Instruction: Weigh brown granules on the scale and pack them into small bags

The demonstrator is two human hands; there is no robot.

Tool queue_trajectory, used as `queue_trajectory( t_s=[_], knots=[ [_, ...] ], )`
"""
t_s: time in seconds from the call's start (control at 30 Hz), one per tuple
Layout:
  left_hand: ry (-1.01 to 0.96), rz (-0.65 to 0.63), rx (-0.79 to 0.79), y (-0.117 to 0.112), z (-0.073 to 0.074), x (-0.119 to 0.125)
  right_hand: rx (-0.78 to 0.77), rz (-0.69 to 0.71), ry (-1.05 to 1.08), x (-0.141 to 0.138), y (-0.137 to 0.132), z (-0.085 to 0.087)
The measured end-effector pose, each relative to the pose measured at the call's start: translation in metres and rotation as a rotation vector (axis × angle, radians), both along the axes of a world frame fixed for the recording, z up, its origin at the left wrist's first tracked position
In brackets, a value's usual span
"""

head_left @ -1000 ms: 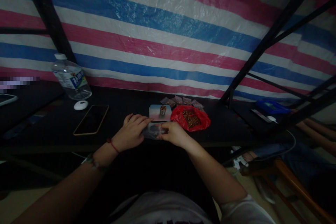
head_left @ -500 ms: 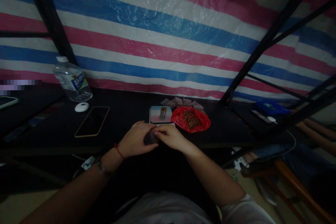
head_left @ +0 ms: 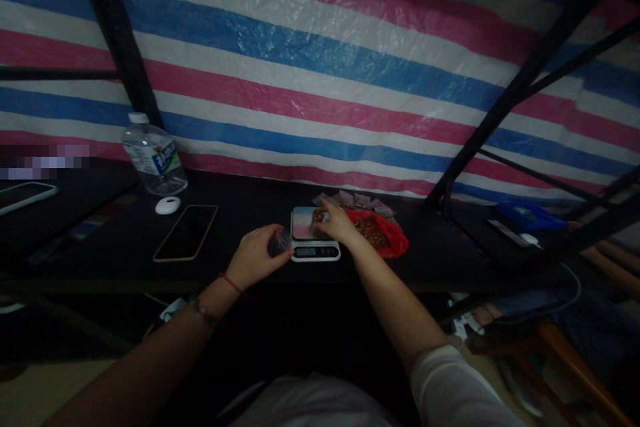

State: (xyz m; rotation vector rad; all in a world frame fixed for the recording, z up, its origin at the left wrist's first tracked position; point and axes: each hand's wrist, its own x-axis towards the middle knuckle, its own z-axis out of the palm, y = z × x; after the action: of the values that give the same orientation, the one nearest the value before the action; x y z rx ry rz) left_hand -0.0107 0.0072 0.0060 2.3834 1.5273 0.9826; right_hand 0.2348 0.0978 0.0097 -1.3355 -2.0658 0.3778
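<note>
My left hand (head_left: 257,250) is closed on a small clear plastic bag (head_left: 283,238), held up just left of the kitchen scale (head_left: 301,225). The scale has a pale weighing plate and a lit display at its front. On that plate stands a small cup (head_left: 317,227) filled with brown bits, and my right hand (head_left: 337,221) has its fingers around it, partly hiding it. Beside the scale, a red plastic bag (head_left: 398,245) lies spread with a heap of the same brown bits in it. Several small filled bags (head_left: 362,201) lie behind.
A phone (head_left: 186,233), a white rounded case (head_left: 167,205) and a large clear bottle (head_left: 159,163) are on the black table to the left. Dark metal posts (head_left: 463,150) rise on both sides before a striped sheet. Another person's arm (head_left: 607,263) shows at far right.
My right hand has left the small plastic bag and reached forward to the cup on the scale. My left hand still holds the bag. The scale's display is now uncovered; the view has shifted slightly.
</note>
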Motion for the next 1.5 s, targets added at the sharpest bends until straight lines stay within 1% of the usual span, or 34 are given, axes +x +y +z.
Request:
queue_trajectory(
  t_s=[0.13, 0.23, 0.4, 0.47, 0.53, 0.67, 0.87, 1.0, 1.1, 1.17, 1.37, 1.43, 1.5],
  knots=[
    [0.003, -0.007, -0.008, 0.001, -0.002, 0.000, -0.021, -0.015, 0.054, -0.004, -0.003, 0.008],
    [-0.018, -0.026, -0.011, 0.001, -0.003, 0.000, -0.031, -0.007, 0.161, -0.008, -0.018, 0.018],
    [-0.077, -0.049, -0.011, -0.003, -0.003, 0.006, -0.080, 0.112, 0.306, -0.022, -0.059, 0.031],
    [-0.094, -0.047, -0.015, -0.005, -0.003, 0.008, -0.122, 0.162, 0.351, -0.028, -0.072, 0.031],
    [-0.104, -0.048, -0.020, -0.006, -0.003, 0.010, -0.163, 0.200, 0.390, -0.032, -0.077, 0.029],
    [-0.110, -0.037, -0.034, -0.005, -0.006, 0.013, -0.199, 0.200, 0.412, -0.037, -0.073, 0.020],
    [-0.145, -0.008, -0.101, 0.000, -0.014, 0.015, -0.213, 0.214, 0.383, -0.041, -0.063, 0.009],
    [-0.174, -0.002, -0.122, 0.001, -0.017, 0.016, -0.263, 0.227, 0.420, -0.041, -0.062, 0.002],
    [-0.191, 0.002, -0.124, 0.001, -0.019, 0.016, -0.252, 0.202, 0.397, -0.041, -0.063, 0.000],
    [-0.200, -0.001, -0.123, 0.002, -0.020, 0.016, -0.216, 0.198, 0.331, -0.041, -0.063, 0.002],
    [-0.221, -0.015, -0.117, 0.000, -0.018, 0.016, -0.096, 0.329, 0.141, -0.039, -0.066, 0.019],
    [-0.222, -0.027, -0.110, 0.000, -0.018, 0.016, -0.089, 0.359, 0.111, -0.039, -0.067, 0.025],
    [-0.224, -0.035, -0.105, -0.001, -0.018, 0.016, -0.109, 0.379, 0.133, -0.040, -0.067, 0.029]
  ],
)
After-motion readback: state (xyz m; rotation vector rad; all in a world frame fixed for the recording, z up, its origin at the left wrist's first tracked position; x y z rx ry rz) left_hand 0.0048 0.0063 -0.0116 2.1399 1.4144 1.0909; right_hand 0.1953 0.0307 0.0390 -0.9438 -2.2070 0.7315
